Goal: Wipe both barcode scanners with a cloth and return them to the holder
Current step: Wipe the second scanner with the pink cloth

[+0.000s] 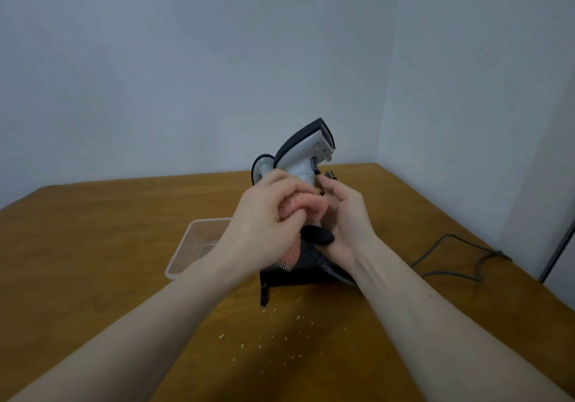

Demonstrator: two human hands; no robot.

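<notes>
A grey and black barcode scanner (306, 149) is held upright above the table, head tilted to the upper right. My right hand (345, 215) grips its handle from the right side. My left hand (264, 215) presses a pink cloth (306, 207) around the handle; the cloth's tail hangs down below my palm. The black holder (295, 272) stands on the table beneath my hands, mostly hidden by them. A second scanner (263, 168) shows only its grey and black rear part, behind my left hand.
A clear plastic container (199, 239) sits on the wooden table (93, 230) left of the holder. A dark cable (460, 258) runs across the table at right. Small crumbs (273, 336) lie scattered in front of the holder. Walls close in behind and to the right.
</notes>
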